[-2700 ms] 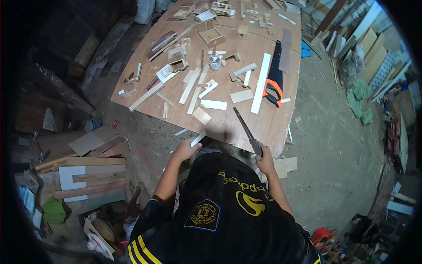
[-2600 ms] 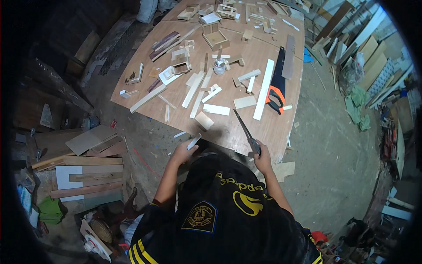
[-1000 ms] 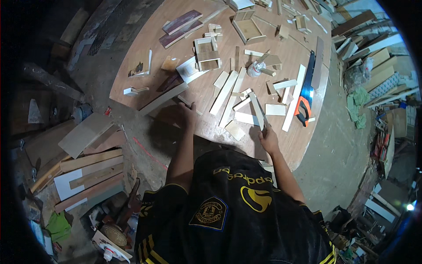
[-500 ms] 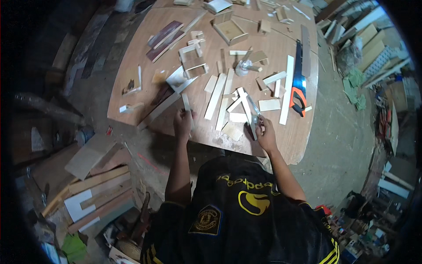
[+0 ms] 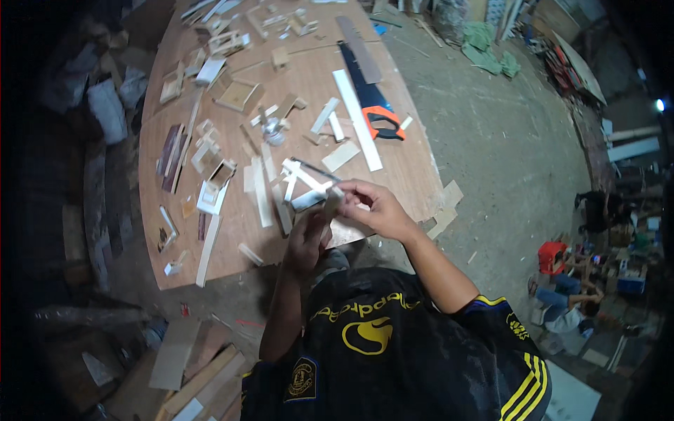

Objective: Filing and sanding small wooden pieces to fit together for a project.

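Observation:
Just over the near edge of the table, both hands come together at a short, pale wooden strip. My left hand is closed around its lower part. At the upper end of the strip, my right hand has thumb and fingertips pressed to it, the other fingers curled. A thin dark blade-like piece runs up and left from the right fingertips; whether those fingers also grip it I cannot tell. Pale wooden sticks lie beyond the hands, beside a clear round container holding sticks.
A handsaw with an orange-and-black handle lies at the table's right, beside a long white strip. Small wooden boxes and offcuts cover the far left. Boards are piled on the floor at lower left. Another person sits far right.
My view has swung to the right. The hands, apart before, have come together; the strip in my left hand now meets my right fingers.

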The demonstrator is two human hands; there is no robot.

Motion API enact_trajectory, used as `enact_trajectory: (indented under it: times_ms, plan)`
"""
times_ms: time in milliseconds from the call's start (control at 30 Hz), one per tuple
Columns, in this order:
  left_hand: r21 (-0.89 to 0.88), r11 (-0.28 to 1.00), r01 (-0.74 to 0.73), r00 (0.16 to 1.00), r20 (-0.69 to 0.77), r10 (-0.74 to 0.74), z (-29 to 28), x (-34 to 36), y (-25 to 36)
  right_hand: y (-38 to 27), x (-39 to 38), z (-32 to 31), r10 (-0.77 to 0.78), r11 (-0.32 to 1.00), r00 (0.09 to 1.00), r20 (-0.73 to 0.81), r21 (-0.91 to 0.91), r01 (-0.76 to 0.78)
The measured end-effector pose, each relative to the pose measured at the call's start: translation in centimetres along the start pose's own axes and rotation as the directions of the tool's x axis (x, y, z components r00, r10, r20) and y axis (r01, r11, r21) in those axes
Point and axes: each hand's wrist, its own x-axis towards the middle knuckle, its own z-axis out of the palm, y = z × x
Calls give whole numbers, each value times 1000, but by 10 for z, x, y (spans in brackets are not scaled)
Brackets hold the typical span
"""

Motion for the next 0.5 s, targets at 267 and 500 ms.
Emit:
enact_trajectory:
  times_ms: [267, 500]
  plan:
    - [230, 971, -68, 997, 50, 57, 109, -18, -6, -2, -139, -68, -30, 866, 864, -502, 418, 273]
    - [212, 946, -245, 968, 104, 227, 175, -35, -46, 12, -295, -106, 12, 614, 740, -672, 590, 525]
